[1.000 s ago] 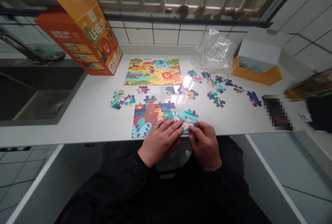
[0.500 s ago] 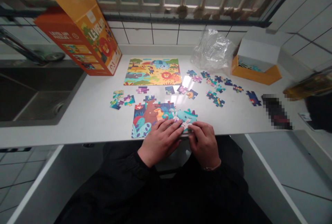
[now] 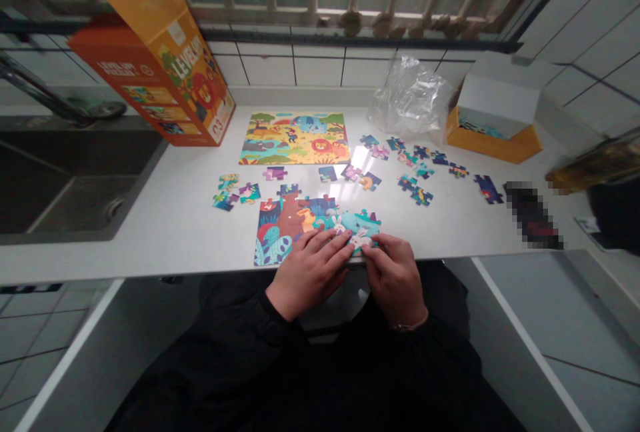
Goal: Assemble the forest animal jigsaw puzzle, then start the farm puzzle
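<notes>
A partly joined jigsaw puzzle [image 3: 295, 219] with a bear, rabbits and blue leaves lies at the counter's front edge. My left hand [image 3: 313, 265] rests on its lower middle, fingers stretched out flat and covering part of the picture. At the lower right corner, my right hand [image 3: 395, 275] has thumb and forefinger pinched on a puzzle piece [image 3: 361, 241] with a white rabbit. The fingers hide part of that piece, and I cannot tell whether it is fully seated. Loose puzzle pieces [image 3: 421, 197] are scattered beyond and to both sides.
Behind the puzzle lies a finished animal picture [image 3: 295, 139]. An orange box [image 3: 175, 85] stands at left beside the sink [image 3: 117, 219]. A clear plastic bag [image 3: 413, 99] and an open yellow box [image 3: 493, 142] sit at the back right. A blurred dark object [image 3: 534, 215] lies at right.
The right thumb and forefinger have shifted slightly at the rabbit piece, showing more of it. My left hand stays nearly still on the puzzle.
</notes>
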A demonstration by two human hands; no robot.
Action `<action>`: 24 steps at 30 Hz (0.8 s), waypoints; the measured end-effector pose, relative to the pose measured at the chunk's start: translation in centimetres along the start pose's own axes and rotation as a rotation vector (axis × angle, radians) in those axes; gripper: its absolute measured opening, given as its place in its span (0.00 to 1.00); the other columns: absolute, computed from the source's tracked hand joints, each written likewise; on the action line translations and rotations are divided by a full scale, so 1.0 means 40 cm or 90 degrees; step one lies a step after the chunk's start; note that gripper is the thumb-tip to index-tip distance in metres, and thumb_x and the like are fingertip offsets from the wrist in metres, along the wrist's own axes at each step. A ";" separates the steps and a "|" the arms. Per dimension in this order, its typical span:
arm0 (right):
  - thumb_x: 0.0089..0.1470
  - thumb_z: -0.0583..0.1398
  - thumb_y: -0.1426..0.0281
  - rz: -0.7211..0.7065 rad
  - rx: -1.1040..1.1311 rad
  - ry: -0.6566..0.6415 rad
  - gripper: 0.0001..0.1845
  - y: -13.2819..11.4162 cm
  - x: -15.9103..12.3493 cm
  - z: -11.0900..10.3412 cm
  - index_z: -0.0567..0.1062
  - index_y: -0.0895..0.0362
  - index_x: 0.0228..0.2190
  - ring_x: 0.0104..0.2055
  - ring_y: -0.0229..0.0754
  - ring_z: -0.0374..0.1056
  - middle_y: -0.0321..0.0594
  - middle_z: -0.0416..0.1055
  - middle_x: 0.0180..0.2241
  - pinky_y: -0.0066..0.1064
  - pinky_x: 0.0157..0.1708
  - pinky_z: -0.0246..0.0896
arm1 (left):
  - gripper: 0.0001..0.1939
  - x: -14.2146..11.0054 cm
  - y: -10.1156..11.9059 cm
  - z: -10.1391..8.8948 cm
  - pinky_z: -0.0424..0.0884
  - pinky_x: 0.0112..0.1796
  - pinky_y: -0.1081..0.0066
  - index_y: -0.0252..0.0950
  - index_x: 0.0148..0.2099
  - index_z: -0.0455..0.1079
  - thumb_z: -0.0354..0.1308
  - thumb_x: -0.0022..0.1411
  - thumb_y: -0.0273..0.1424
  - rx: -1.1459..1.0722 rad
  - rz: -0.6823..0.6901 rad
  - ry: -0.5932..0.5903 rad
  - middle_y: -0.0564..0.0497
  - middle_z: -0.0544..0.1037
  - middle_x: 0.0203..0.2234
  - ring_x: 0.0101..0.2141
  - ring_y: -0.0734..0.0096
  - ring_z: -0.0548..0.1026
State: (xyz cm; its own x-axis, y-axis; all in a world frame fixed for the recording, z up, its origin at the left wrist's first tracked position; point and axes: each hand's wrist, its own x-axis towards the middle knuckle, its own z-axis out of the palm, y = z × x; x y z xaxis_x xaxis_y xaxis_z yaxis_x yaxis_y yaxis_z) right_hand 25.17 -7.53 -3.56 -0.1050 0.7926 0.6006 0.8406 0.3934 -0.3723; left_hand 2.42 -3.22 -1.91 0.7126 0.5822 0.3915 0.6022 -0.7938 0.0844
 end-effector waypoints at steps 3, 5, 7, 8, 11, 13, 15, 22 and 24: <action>0.66 0.61 0.78 0.002 0.011 0.011 0.12 0.002 -0.001 0.007 0.82 0.53 0.45 0.50 0.52 0.72 0.49 0.76 0.48 0.48 0.51 0.73 | 0.22 0.000 0.000 0.000 0.64 0.65 0.50 0.42 0.70 0.70 0.57 0.78 0.38 0.001 -0.002 -0.001 0.57 0.67 0.73 0.68 0.60 0.67; 0.66 0.58 0.79 0.009 0.020 0.021 0.16 0.003 -0.002 0.013 0.79 0.54 0.51 0.52 0.53 0.72 0.49 0.77 0.49 0.50 0.53 0.72 | 0.22 -0.002 0.000 0.001 0.64 0.65 0.50 0.42 0.70 0.69 0.57 0.78 0.38 -0.001 -0.005 -0.008 0.58 0.66 0.73 0.68 0.60 0.67; 0.66 0.57 0.80 0.015 0.026 0.037 0.23 0.004 -0.003 0.017 0.74 0.55 0.59 0.54 0.54 0.72 0.50 0.76 0.50 0.52 0.55 0.72 | 0.22 -0.004 0.000 0.003 0.64 0.66 0.50 0.43 0.70 0.69 0.57 0.78 0.38 -0.004 -0.008 -0.013 0.58 0.66 0.73 0.68 0.60 0.67; 0.66 0.56 0.80 0.013 0.025 0.040 0.25 0.004 -0.003 0.017 0.73 0.55 0.61 0.54 0.54 0.72 0.50 0.76 0.51 0.52 0.55 0.72 | 0.22 -0.005 0.001 0.004 0.64 0.66 0.50 0.43 0.70 0.69 0.57 0.78 0.38 -0.005 -0.008 -0.013 0.58 0.66 0.73 0.68 0.60 0.67; 0.66 0.58 0.80 -0.007 0.006 0.011 0.22 0.005 -0.003 0.016 0.76 0.53 0.58 0.53 0.54 0.71 0.50 0.75 0.52 0.51 0.55 0.72 | 0.23 -0.004 0.001 0.005 0.63 0.66 0.50 0.42 0.71 0.68 0.56 0.79 0.38 -0.005 -0.006 -0.008 0.58 0.66 0.74 0.68 0.60 0.67; 0.66 0.58 0.80 -0.009 0.006 0.003 0.20 0.005 -0.003 0.014 0.77 0.53 0.55 0.53 0.53 0.71 0.49 0.76 0.50 0.50 0.55 0.72 | 0.22 -0.001 0.001 0.004 0.64 0.66 0.50 0.42 0.71 0.68 0.56 0.79 0.38 -0.004 -0.006 -0.007 0.58 0.66 0.73 0.69 0.60 0.67; 0.65 0.57 0.81 -0.002 0.017 0.018 0.20 0.005 -0.003 0.015 0.76 0.54 0.55 0.53 0.53 0.71 0.49 0.76 0.50 0.50 0.56 0.71 | 0.23 0.001 -0.001 0.002 0.64 0.66 0.50 0.43 0.71 0.68 0.57 0.78 0.37 -0.003 -0.005 -0.008 0.57 0.66 0.73 0.68 0.60 0.67; 0.65 0.58 0.82 0.006 0.043 0.032 0.17 0.006 -0.004 0.022 0.74 0.53 0.50 0.53 0.53 0.71 0.47 0.76 0.49 0.50 0.55 0.71 | 0.22 -0.001 -0.007 0.002 0.63 0.67 0.49 0.43 0.68 0.71 0.60 0.75 0.35 -0.004 -0.001 -0.005 0.47 0.67 0.73 0.69 0.56 0.67; 0.65 0.58 0.81 0.003 0.031 0.022 0.15 0.007 -0.005 0.022 0.74 0.53 0.49 0.53 0.53 0.71 0.48 0.76 0.49 0.50 0.55 0.71 | 0.21 -0.003 -0.008 0.003 0.64 0.66 0.48 0.43 0.67 0.72 0.60 0.75 0.34 0.000 0.000 0.005 0.44 0.67 0.72 0.68 0.54 0.67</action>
State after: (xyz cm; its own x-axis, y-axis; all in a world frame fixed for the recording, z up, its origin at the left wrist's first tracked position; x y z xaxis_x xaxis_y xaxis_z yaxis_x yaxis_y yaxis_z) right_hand 24.96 -7.17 -4.41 -0.0814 0.7784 0.6225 0.8143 0.4121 -0.4088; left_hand 2.19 -3.03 -2.09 0.7094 0.5810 0.3990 0.6025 -0.7936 0.0844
